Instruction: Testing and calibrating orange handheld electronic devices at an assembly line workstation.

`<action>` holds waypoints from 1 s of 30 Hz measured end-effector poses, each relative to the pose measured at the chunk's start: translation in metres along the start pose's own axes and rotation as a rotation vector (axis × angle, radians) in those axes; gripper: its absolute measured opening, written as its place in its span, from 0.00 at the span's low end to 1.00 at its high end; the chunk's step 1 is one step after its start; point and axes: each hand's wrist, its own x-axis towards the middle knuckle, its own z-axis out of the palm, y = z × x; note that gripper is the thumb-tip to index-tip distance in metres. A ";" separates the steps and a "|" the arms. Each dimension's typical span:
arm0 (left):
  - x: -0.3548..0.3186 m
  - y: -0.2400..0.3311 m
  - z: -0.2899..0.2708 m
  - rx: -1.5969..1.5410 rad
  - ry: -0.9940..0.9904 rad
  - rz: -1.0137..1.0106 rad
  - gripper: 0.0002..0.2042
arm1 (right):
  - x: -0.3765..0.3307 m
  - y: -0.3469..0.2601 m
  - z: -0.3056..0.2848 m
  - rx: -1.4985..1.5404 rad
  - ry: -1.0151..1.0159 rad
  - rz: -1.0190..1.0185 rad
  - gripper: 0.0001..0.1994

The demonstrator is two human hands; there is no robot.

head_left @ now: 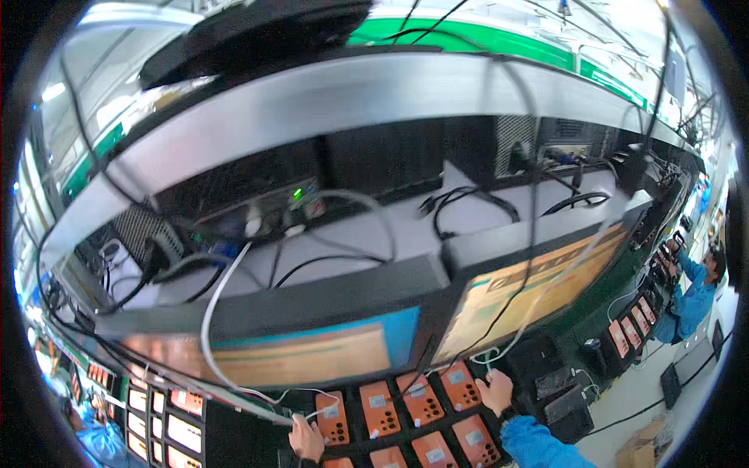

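Observation:
Along the bottom middle, several copper-orange phones [378,409] lie back up in a black tray, with dark round lenses and a pale label on each. My left hand [306,438] is at the tray's left edge, beside the leftmost phone [332,428]. Its fingers are pinched at the end of a white cable [207,331] that hangs down from the shelf. Farther right, my right hand [495,391] is beside the far right phone [459,388]. Its fingers are closed around another white cable [499,350]; the tip inside the fingers is hidden.
Two lit monitors [312,351] stand behind the tray beneath a shelf [343,243] crowded with computers and cables. A black cable [534,234] hangs before the right monitor [538,285]. Co-workers in blue sit right [694,300] and left [101,441], near more phones.

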 end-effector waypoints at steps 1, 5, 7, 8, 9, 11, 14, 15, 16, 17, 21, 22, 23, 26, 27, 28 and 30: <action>0.030 0.003 0.009 0.080 -0.053 0.103 0.28 | 0.019 0.010 0.028 0.022 -0.009 0.052 0.16; 0.110 -0.004 0.069 0.423 -0.097 0.283 0.17 | 0.078 0.058 0.138 -0.165 0.143 -0.249 0.14; 0.138 -0.015 0.095 0.441 -0.102 0.358 0.17 | 0.089 0.083 0.161 -0.332 0.076 -0.482 0.14; 0.140 -0.019 0.103 0.497 -0.157 0.420 0.18 | 0.093 0.089 0.165 -0.325 0.113 -0.642 0.14; 0.135 -0.019 0.107 0.532 -0.008 0.444 0.17 | 0.088 0.091 0.161 -0.189 0.095 -0.584 0.15; 0.110 -0.010 0.098 0.197 0.150 0.354 0.16 | 0.065 0.093 0.130 0.147 -0.103 -0.205 0.12; 0.034 0.015 0.035 -0.307 0.143 0.362 0.20 | 0.004 0.091 0.058 0.484 -0.096 0.157 0.16; 0.008 0.025 0.014 -0.376 0.181 0.291 0.13 | -0.021 0.093 0.038 0.380 -0.044 0.196 0.15; -0.026 0.037 -0.001 -0.528 0.302 0.470 0.13 | -0.047 0.098 0.022 0.107 0.058 0.011 0.15; -0.060 0.046 -0.013 -0.843 0.217 0.125 0.10 | -0.075 0.105 0.008 -0.025 -0.059 0.162 0.17; -0.137 0.053 -0.026 -1.276 0.002 -0.055 0.09 | -0.165 0.130 0.020 0.230 -0.117 0.559 0.27; -0.151 0.049 -0.026 -1.421 -0.081 -0.126 0.11 | -0.173 0.140 0.026 0.339 -0.142 0.687 0.27; -0.157 0.047 -0.022 -1.260 -0.117 -0.187 0.07 | -0.174 0.147 0.031 0.362 -0.131 0.632 0.27; -0.169 0.033 -0.019 -1.137 -0.226 -0.152 0.09 | -0.155 0.147 0.016 0.509 -0.328 0.612 0.22; -0.171 0.029 -0.018 -1.133 -0.167 -0.119 0.07 | -0.147 0.136 0.001 0.375 -0.315 0.605 0.21; -0.177 0.028 -0.016 -1.128 -0.112 -0.088 0.11 | -0.135 0.122 -0.019 0.327 -0.352 0.703 0.19; -0.183 0.015 -0.021 -1.201 -0.273 -0.228 0.09 | -0.127 0.080 -0.069 0.781 -0.176 0.659 0.18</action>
